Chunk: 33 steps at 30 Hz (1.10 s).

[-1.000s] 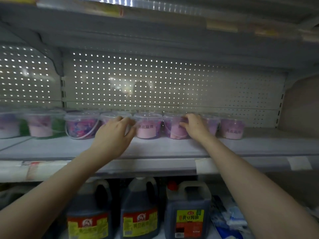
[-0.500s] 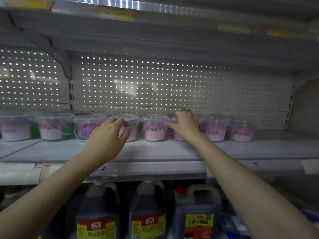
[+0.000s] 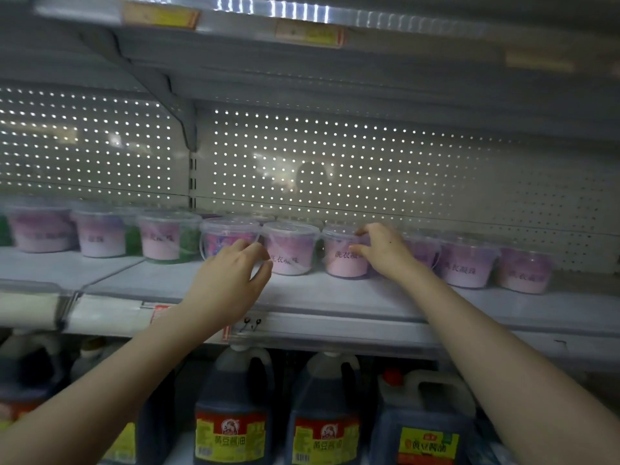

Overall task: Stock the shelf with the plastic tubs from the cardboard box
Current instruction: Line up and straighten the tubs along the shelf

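Since the left hand (image 3: 231, 276) has let go of the tub it gripped a second ago and has drawn back toward the front edge of the shelf (image 3: 335, 298), only the right hand (image 3: 385, 255) is working now. The left hand hangs with its fingers loosely curled and a narrow gap to the thumb, holding nothing. Its fingertips overlap the handled tub (image 3: 223, 234) at its 12 o'clock, and I cannot tell whether they touch it.

The right hand has stayed at its tub (image 3: 339, 265), with the thumb on the front wall and the fingers curled over the lid's edge. It pinches the tub from the 3 o'clock side.

The tubs (image 3: 466, 263) stand upright with lids on, in a row from 9 o'clock to 3 o'clock along the back of the shelf, close against the back panel (image 3: 335, 156). The handled tub and the one beside it now stand free in that row. The head has also tipped up a little, so the row sits lower in view than before.

I judge that the left hand's tub is placed and the right hand is giving the last one a final nudge into line. This pair is nearly done. Next both hands should go back to the box, which is out of view. The shelf seems to have room for a second row in front. Dark jugs (image 3: 231, 414) stand below, at 6 o'clock.
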Each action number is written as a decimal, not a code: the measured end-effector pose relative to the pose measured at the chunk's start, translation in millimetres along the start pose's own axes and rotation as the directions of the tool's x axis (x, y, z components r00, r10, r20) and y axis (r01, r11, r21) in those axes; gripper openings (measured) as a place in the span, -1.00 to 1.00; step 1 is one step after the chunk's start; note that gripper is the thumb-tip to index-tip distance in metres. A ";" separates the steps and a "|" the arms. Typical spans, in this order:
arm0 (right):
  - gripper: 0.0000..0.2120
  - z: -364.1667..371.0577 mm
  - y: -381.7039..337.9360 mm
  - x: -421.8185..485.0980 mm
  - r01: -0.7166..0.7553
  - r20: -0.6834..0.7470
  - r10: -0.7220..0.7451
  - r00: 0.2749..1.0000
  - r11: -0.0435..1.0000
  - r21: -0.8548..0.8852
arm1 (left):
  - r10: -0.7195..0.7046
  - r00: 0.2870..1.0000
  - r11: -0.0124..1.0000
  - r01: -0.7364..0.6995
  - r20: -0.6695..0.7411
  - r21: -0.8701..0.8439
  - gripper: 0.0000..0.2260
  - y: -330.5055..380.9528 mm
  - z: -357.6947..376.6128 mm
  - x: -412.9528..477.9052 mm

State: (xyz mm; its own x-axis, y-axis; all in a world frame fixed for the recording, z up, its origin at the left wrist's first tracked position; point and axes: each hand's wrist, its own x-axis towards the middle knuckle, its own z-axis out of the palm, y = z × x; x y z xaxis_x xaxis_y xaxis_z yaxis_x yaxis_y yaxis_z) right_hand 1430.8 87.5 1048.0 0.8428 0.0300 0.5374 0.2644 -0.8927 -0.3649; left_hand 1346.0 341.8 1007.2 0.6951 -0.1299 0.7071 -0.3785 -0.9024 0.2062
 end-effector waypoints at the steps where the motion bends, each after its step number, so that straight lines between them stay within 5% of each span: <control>1: -0.62 1.8 -5.9 -0.2 0.026 -0.015 -0.026 1.000 1.000 -0.015 | -0.002 1.000 1.000 0.002 -0.003 -0.003 -0.77 -3.9 -1.4 -1.1; 14: -0.59 68.7 -146.8 8.2 0.205 0.014 -0.205 0.979 0.979 -0.004 | -0.030 1.000 0.999 0.029 0.007 0.017 -0.75 -113.0 -50.2 -2.3; 20: -0.61 98.4 -171.9 26.2 0.137 0.068 -0.126 0.990 0.971 -0.196 | -0.022 1.000 1.000 0.022 0.017 -0.021 -0.77 -155.9 -61.4 9.1; 27: -0.62 102.9 -193.7 23.8 0.198 0.012 -0.205 0.979 0.924 -0.328 | -0.044 0.997 0.999 0.044 0.065 -0.011 -0.77 -186.7 -61.8 19.9; 33: -0.55 112.2 -212.4 33.9 0.194 0.010 -0.196 0.981 0.962 -0.191 | 0.009 0.989 0.999 -0.014 0.148 0.038 -0.71 -193.2 -53.7 29.8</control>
State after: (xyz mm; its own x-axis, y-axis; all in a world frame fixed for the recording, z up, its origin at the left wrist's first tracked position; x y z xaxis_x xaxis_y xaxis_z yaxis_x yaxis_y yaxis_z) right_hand 1455.8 328.6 1058.5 0.7794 0.2090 0.5906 0.3286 -0.9390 -0.1013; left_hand 1407.0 534.3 1024.8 0.7745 -0.1970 0.6011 -0.3647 -0.9155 0.1699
